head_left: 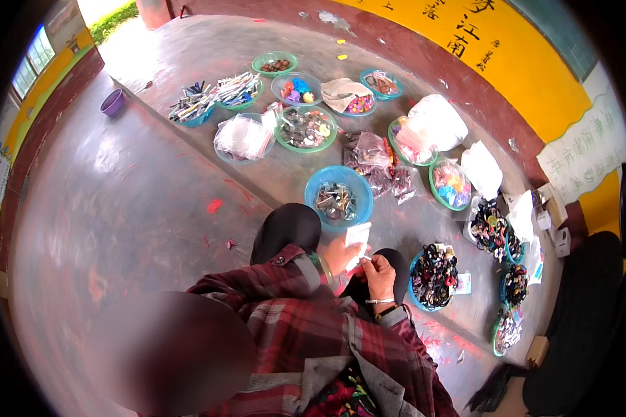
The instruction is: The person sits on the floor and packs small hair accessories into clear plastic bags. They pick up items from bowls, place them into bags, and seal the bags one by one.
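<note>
My left hand point(336, 256) is closed around a flat white piece point(357, 238), like a card or small packet, and tilts it upward above my lap. Close beside its lower end, the fingertips of my right hand point(380, 276) are pinched together. Something small and pale shows at those fingertips, too small to name. Just beyond both hands stands a blue basin point(311, 201) on the floor, with a heap of small dark and shiny pieces point(336, 201) inside.
A green basin of assorted small pieces point(305, 128), a basin of clear bags point(242, 139) and bundles of pens point(236, 89) stand farther off. Plastic-bagged goods point(372, 156) lie ahead. To the right are a basin of black hair ties point(435, 276) and white bags point(481, 169).
</note>
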### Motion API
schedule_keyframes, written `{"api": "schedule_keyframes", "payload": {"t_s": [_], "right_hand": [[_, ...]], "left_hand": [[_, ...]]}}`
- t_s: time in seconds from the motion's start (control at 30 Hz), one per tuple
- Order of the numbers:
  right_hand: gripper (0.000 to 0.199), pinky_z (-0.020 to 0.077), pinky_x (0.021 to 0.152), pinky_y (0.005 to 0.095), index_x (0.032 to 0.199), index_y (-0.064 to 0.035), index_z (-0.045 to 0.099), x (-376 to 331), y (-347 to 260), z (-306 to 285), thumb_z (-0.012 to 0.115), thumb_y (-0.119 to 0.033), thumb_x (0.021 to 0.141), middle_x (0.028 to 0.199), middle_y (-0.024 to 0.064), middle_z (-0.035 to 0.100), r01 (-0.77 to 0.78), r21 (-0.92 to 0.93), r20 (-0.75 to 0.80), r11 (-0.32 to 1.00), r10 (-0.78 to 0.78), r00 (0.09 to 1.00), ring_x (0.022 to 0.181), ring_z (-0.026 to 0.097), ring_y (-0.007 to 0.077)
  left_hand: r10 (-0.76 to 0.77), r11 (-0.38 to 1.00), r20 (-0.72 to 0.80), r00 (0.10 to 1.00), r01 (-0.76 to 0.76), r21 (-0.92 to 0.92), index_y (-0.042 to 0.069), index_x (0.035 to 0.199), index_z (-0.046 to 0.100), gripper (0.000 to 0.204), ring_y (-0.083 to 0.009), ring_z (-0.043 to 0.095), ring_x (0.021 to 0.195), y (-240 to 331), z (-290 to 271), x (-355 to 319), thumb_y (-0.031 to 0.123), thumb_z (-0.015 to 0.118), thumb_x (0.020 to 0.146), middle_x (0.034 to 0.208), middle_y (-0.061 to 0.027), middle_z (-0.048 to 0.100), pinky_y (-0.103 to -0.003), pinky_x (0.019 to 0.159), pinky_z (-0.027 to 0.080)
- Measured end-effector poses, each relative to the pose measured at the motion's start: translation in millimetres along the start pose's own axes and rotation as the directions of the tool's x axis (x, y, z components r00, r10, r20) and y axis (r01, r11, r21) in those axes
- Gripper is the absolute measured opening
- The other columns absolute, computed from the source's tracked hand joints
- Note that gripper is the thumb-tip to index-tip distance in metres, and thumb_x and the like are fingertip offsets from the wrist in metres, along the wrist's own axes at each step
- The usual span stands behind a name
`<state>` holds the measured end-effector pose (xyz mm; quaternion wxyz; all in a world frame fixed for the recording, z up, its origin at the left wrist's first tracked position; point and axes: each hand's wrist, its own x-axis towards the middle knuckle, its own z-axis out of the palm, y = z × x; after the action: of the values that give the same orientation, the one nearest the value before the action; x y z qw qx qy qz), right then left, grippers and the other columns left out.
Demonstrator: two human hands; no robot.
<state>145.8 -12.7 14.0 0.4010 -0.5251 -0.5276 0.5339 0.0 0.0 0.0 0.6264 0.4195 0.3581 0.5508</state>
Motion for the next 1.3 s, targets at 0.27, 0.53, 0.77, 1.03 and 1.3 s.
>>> {"api": "schedule_keyframes", "payload": {"t_s": [0.27, 0.53, 0.77, 1.03, 1.3], "right_hand": [[0.015, 0.0346, 0.042, 0.0177, 0.073, -0.0023, 0.059, -2.9, -4.3, 15.8, 0.058, -0.012, 0.084, 0.058, -0.0035, 0.052, -0.015, 0.107, 0.010, 0.994, 0.014, 1.000, 0.047, 0.044, 0.0029], [0.020, 0.0433, 0.049, 0.0223, 0.085, 0.0021, 0.064, -19.3, -14.2, 0.2, 0.055, -0.016, 0.084, 0.064, 0.0043, 0.061, -0.107, 0.032, 0.027, 0.994, 0.106, 0.994, 0.053, 0.054, 0.0081], [0.018, 0.0443, 0.050, 0.0211, 0.085, 0.0030, 0.065, -16.3, -24.9, 2.9, 0.057, -0.013, 0.083, 0.067, 0.0042, 0.062, -0.118, 0.110, 0.047, 0.987, 0.113, 0.992, 0.054, 0.054, 0.0082], [0.014, 0.0392, 0.045, 0.0197, 0.080, -0.0004, 0.066, -14.8, -30.4, 3.1, 0.064, -0.014, 0.078, 0.062, 0.0041, 0.061, -0.314, 0.263, 0.080, 0.912, 0.303, 0.949, 0.048, 0.054, 0.0093], [0.011, 0.0435, 0.047, 0.0214, 0.078, -0.0002, 0.063, -15.2, -36.5, 6.8, 0.064, -0.012, 0.078, 0.063, 0.0055, 0.061, -0.273, 0.224, 0.073, 0.935, 0.264, 0.962, 0.050, 0.055, 0.0101]], "left_hand": [[-0.236, 0.819, 0.075, 0.969, 0.240, -0.521, -0.001, 0.116, 0.044, 0.034, -0.0212, 0.058, 0.086, -10.6, -15.4, -4.5, 0.013, 0.050, 0.086, 0.101, -0.0150, 0.056, -0.033, 0.074, 0.049], [-0.290, 0.701, 0.196, 0.937, 0.347, -0.624, -0.005, 0.112, 0.047, 0.034, -0.0227, 0.058, 0.087, 8.1, -8.2, -16.7, 0.017, 0.049, 0.086, 0.102, -0.0172, 0.057, -0.034, 0.077, 0.048], [-0.295, 0.746, 0.130, 0.947, 0.313, -0.588, -0.004, 0.112, 0.047, 0.034, -0.0235, 0.058, 0.086, 19.2, -8.8, -12.5, 0.018, 0.050, 0.087, 0.100, -0.0172, 0.057, -0.035, 0.078, 0.048], [-0.311, 0.749, 0.107, 0.944, 0.313, -0.584, -0.003, 0.116, 0.042, 0.038, -0.0287, 0.054, 0.098, 25.3, -12.6, -13.1, 0.021, 0.049, 0.087, 0.104, -0.0187, 0.055, -0.041, 0.081, 0.046], [-0.352, 0.744, 0.062, 0.934, 0.319, -0.587, -0.002, 0.116, 0.043, 0.037, -0.0289, 0.054, 0.100, 30.7, -14.4, -15.0, 0.022, 0.049, 0.087, 0.105, -0.0187, 0.055, -0.043, 0.082, 0.045]]}}
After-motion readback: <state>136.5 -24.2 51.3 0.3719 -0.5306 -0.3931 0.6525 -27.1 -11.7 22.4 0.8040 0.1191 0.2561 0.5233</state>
